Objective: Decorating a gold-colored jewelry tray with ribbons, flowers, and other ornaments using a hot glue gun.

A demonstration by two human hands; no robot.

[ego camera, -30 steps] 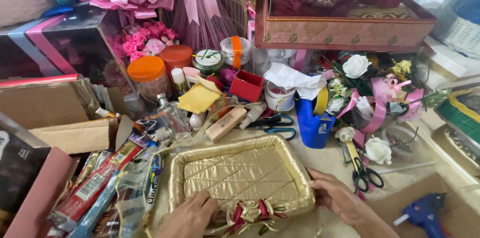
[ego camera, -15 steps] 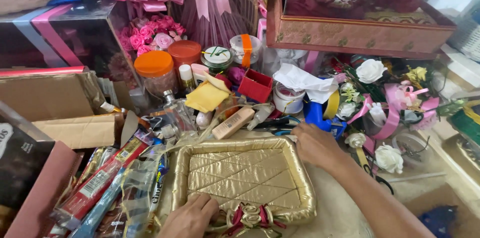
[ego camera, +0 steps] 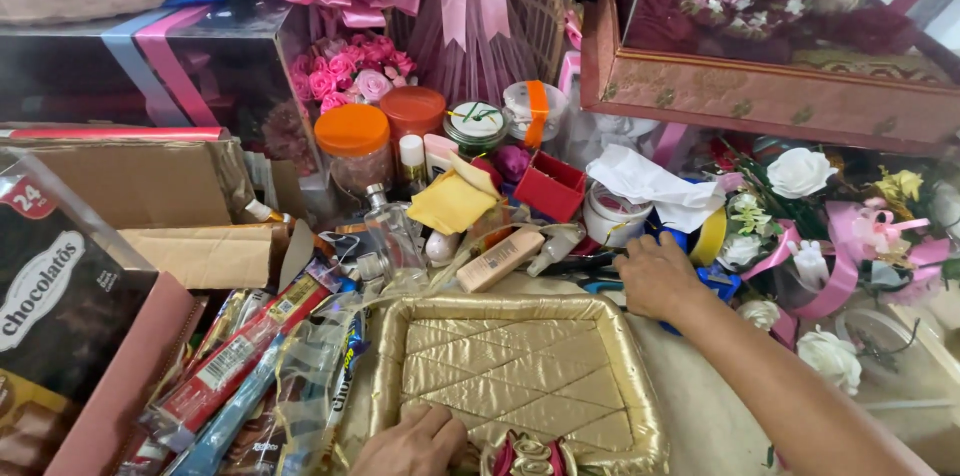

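Note:
A gold quilted tray (ego camera: 640, 376) lies in front of me, with a red and gold bow (ego camera: 528, 454) on its near rim. My left hand (ego camera: 415, 441) grips that near rim just left of the bow. My right hand (ego camera: 655, 276) reaches past the tray's far right corner, palm down. Its fingertips touch dark scissors (ego camera: 597, 262) lying among the clutter, beside a blue object (ego camera: 718, 281). Whether the fingers have closed on anything is hidden.
Wrapped chocolate bars (ego camera: 235, 361) lie left of the tray, next to cardboard boxes (ego camera: 150, 181). Behind it stand orange-lidded jars (ego camera: 352, 141), a glass bottle (ego camera: 392, 226), a yellow cloth (ego camera: 450, 204) and a small red box (ego camera: 550, 186). Artificial flowers (ego camera: 800, 176) crowd the right.
My right hand has left the tray's near right rim and moved up and away to the clutter beyond the far right corner. My left hand has stayed on the near rim.

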